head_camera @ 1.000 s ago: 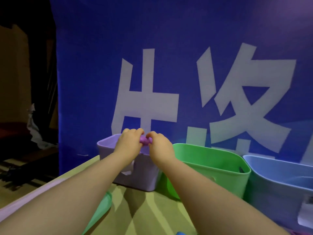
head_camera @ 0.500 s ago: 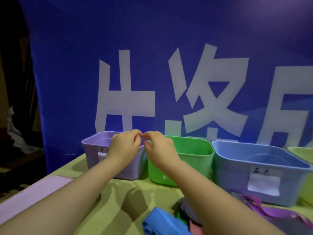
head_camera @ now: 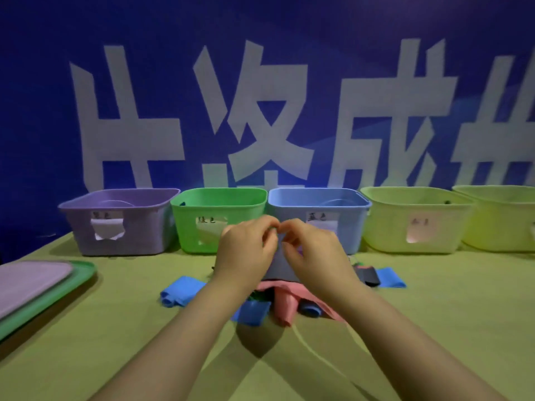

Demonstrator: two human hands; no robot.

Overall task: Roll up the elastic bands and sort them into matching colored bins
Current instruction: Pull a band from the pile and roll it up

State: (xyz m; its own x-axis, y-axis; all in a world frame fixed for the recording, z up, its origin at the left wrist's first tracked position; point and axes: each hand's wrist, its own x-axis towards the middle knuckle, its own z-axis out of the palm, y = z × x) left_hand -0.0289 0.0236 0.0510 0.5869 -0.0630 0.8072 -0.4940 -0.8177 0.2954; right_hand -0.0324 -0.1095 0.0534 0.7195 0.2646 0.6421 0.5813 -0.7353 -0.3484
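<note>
At the far left, a purple lid [head_camera: 31,282] was stacked on a green lid [head_camera: 78,280] on the table [head_camera: 448,319], which was covered in olive-green cloth. Along the far edge, before a blue banner [head_camera: 260,30] printed with large white characters, five bins were lined up side by side: a purple bin [head_camera: 139,235], a green bin [head_camera: 185,227], a blue bin [head_camera: 347,215], a yellow bin [head_camera: 385,227] and a second yellow bin [head_camera: 503,224], which was cut off by the right edge. Paper labels were fixed to the fronts of the first four; the writing was too small to be read. What lay inside the bins could not be made out.

In front of the green and blue bins, the left hand [head_camera: 246,250] and the right hand [head_camera: 315,250] were raised close together, fingertips nearly touching. The fingers of both were curled, and the top edge of a grey band [head_camera: 279,267] was pinched by each hand, so that the band hung between them.

Below the hands, loose bands were piled on the cloth: a left blue band [head_camera: 179,290], a middle blue band [head_camera: 253,312], a pink band [head_camera: 286,306] just beside it, a black band [head_camera: 367,276] and a right blue band [head_camera: 390,278].
</note>
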